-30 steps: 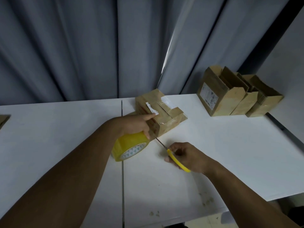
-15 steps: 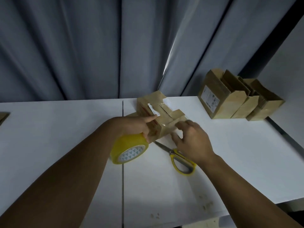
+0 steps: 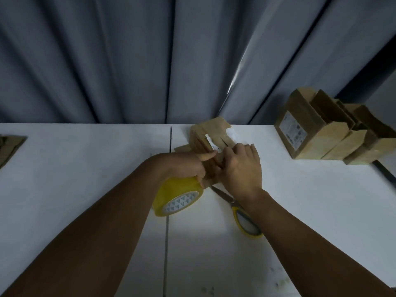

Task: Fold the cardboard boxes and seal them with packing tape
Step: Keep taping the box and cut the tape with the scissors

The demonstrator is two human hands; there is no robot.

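Box pressed under straight right fingers, left fingers curled round the tape roll with forefinger on the cardboard, on the desk; sealing seemingly in hand, next calling for rubbing the strip flat, scissors lying close.

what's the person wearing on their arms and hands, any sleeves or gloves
Nothing that shows. The left forearm and right forearm are bare to the frame's edge, no sleeves. The left hand and right hand are ungloved, with no watch, band or ring visible from this view.
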